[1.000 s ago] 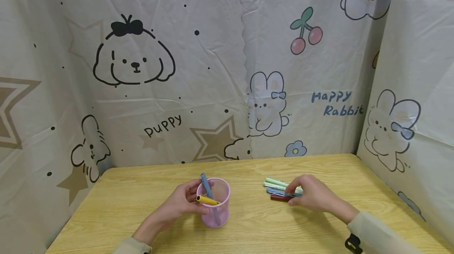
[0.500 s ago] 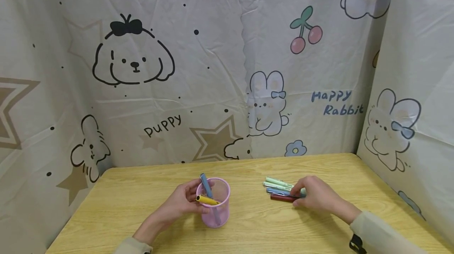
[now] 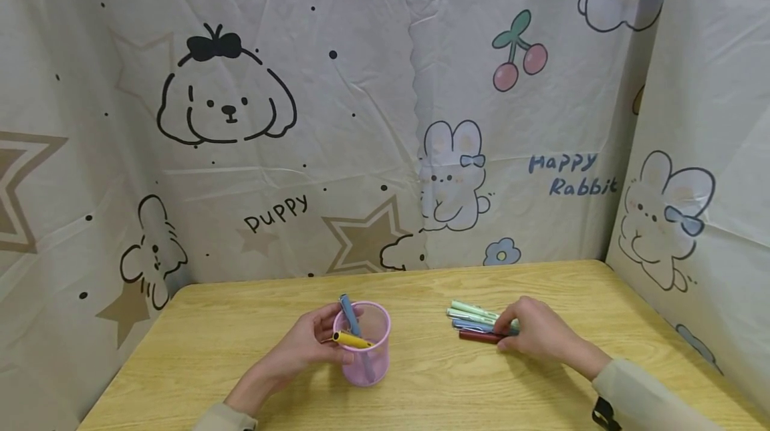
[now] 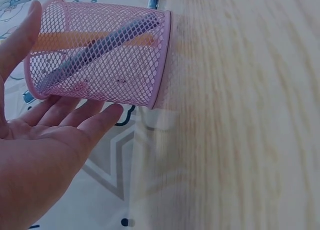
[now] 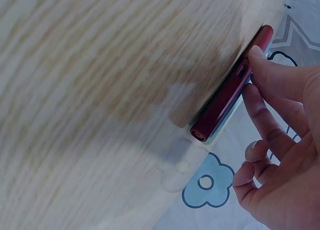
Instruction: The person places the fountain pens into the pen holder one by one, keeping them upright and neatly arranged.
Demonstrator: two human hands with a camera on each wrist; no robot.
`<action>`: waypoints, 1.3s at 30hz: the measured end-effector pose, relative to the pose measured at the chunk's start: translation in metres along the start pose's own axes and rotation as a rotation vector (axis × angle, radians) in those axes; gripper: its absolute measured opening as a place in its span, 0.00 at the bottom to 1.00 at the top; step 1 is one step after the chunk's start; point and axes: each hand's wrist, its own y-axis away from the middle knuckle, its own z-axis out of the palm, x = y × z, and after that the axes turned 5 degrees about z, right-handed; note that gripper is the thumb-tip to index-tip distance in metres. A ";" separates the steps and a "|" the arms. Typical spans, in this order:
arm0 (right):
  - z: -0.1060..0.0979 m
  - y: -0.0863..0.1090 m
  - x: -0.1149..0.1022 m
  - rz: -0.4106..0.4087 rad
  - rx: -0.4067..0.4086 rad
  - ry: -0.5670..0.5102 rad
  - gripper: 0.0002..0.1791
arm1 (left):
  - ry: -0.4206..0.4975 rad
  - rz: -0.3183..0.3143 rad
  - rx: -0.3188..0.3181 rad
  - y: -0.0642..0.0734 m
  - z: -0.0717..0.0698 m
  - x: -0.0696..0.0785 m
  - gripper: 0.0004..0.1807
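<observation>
On the left of the table stands a pink mesh pen holder [image 3: 365, 381], upright. A blue pen [image 3: 349, 314] and a yellow pen [image 3: 351, 339] lean inside it. My left hand [image 3: 307, 341] holds the holder from the left, thumb on one side and fingers on the other, as the left wrist view also shows. To the right, my right hand [image 3: 535, 327] pinches a dark red pen [image 5: 220, 107] lying on the table, its thumb against the barrel. Beside that pen lie light green pens [image 3: 472, 311] and another blue pen [image 3: 472, 326], their right ends hidden by the hand.
The wooden table [image 3: 421, 397] ends at a patterned cloth [image 3: 355, 170] that hangs behind and on both sides. A bare stretch of tabletop separates the pen holder from the row of pens.
My right hand has shifted slightly right along the pens, uncovering more of the dark red one, then stayed almost still. The left hand and pen holder have not moved.
</observation>
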 end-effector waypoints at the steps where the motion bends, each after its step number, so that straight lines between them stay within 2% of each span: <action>1: 0.000 0.000 0.000 -0.001 0.002 0.001 0.12 | 0.002 0.005 0.002 0.000 0.000 0.000 0.45; 8: 0.000 0.000 0.002 -0.011 0.005 0.013 0.13 | 0.046 0.013 0.006 0.003 0.000 0.001 0.49; 18: 0.000 -0.002 0.005 -0.043 0.031 0.049 0.14 | 0.043 0.010 0.019 0.003 0.000 0.001 0.51; 32: 0.002 -0.001 0.004 -0.026 0.020 0.040 0.14 | 0.068 0.010 0.001 0.002 0.000 0.001 0.50; 39: 0.004 0.000 0.007 -0.071 0.025 0.043 0.14 | 0.075 0.004 0.005 0.003 0.000 0.001 0.50</action>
